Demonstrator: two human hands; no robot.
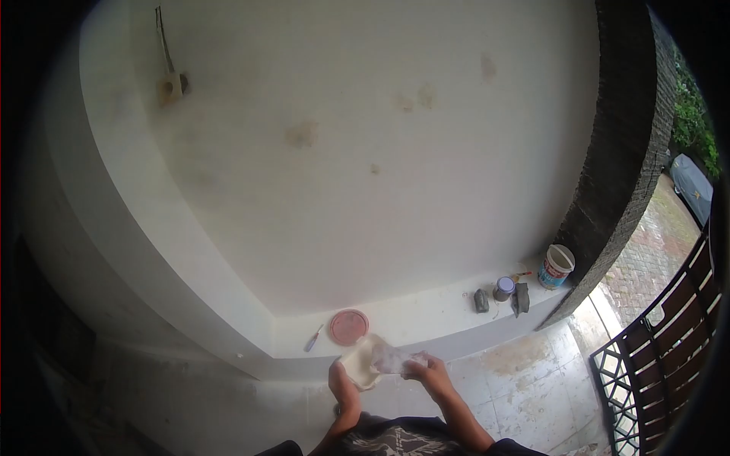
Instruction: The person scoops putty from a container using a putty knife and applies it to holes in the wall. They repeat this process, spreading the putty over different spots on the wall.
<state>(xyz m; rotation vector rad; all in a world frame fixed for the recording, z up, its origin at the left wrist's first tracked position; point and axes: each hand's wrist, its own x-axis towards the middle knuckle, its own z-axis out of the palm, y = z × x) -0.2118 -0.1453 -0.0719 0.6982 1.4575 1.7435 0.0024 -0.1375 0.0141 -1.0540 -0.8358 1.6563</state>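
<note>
At the lower middle, my left hand (344, 391) is wrapped round the left side of a cream-coloured shallow container (356, 365). My right hand (426, 371) is closed on a whitish, translucent bag (391, 359), whose left end lies over the container's right side. What is inside the bag is too blurred to tell. Just beyond the container, a round reddish lid (349, 327) lies on the white ledge (395, 311). A small tool with a bluish handle (312, 339) rests to the left of the lid.
Along the ledge's right part stand a paint bucket (557, 267), a jar with a purplish lid (504, 288) and dark lumps (481, 301). A stained pale wall (342, 190) rises behind. At the right are a dark pillar (616, 137) and a metal gate (658, 365).
</note>
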